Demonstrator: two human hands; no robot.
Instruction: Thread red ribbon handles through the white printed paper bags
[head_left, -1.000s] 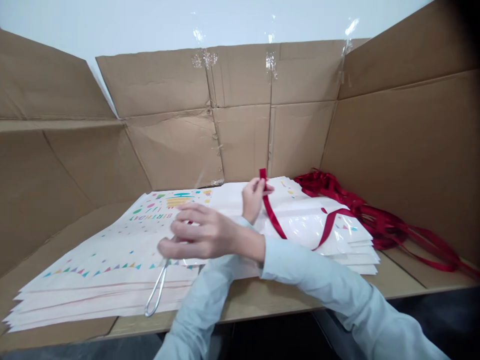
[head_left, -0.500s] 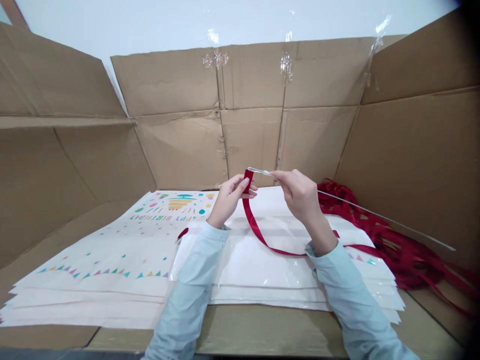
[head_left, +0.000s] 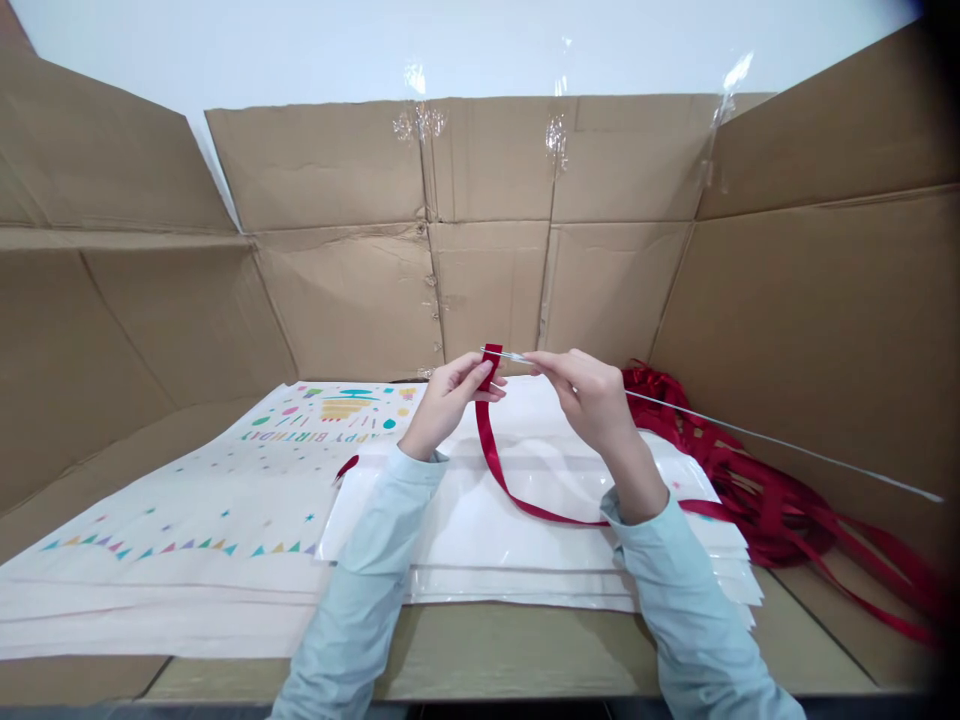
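My left hand [head_left: 448, 398] pinches the upper end of a red ribbon [head_left: 501, 470], which loops down over a stack of white glossy paper bags [head_left: 525, 520]. My right hand [head_left: 589, 395] pinches a long thin metal needle tool [head_left: 750, 436] near its looped tip; the tip meets the ribbon end between both hands. The rest of the tool runs out to the right above a pile of ribbons. Both hands hover above the bags, close together.
A stack of flat birthday-print bags [head_left: 187, 510] lies at the left. A heap of loose red ribbons [head_left: 780, 500] lies at the right. Brown cardboard walls [head_left: 487, 250] enclose the back and both sides. The cardboard floor's front edge [head_left: 487, 670] runs below my arms.
One second ago my right hand reached across to the metal tool lying at the left. It has brought the tool up to the ribbon end, and the hands are now slightly closer together.
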